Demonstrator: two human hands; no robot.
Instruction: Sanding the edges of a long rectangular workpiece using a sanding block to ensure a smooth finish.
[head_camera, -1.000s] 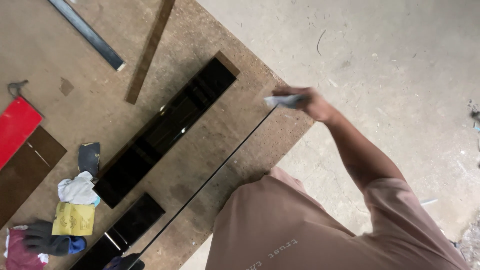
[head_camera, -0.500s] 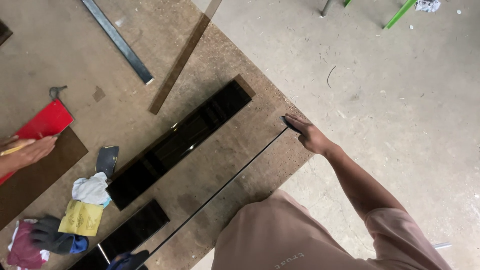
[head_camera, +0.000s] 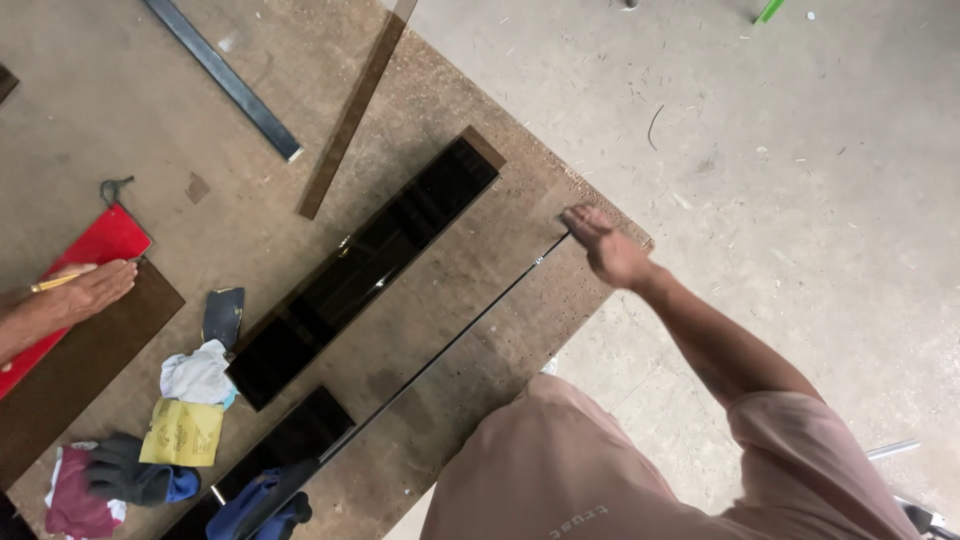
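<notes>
A long thin dark strip (head_camera: 450, 335) lies diagonally across the worn brown board table (head_camera: 480, 270). My right hand (head_camera: 605, 245) reaches out to the strip's far end near the table's corner, fingers stretched flat and fingertips touching that end, holding nothing. The strip's near end runs under a blue glove or cloth (head_camera: 265, 505) at the bottom left; I cannot tell whether my left hand is inside it. Beside the strip lies a wide glossy black panel (head_camera: 365, 270), with a shorter black piece (head_camera: 285, 440) below it.
Another person's hand (head_camera: 85, 292) holds a pencil on a brown board (head_camera: 80, 370) next to a red sheet (head_camera: 95, 250). Rags, a yellow paper and gloves (head_camera: 180, 430) are piled at the lower left. A metal bar (head_camera: 225, 78) and a brown strip (head_camera: 350, 120) lie farther off. Concrete floor is on the right.
My right hand was closed on something pale at the strip's far end; now it lies flat and holds nothing. The other person's hand has come into view at the left.
</notes>
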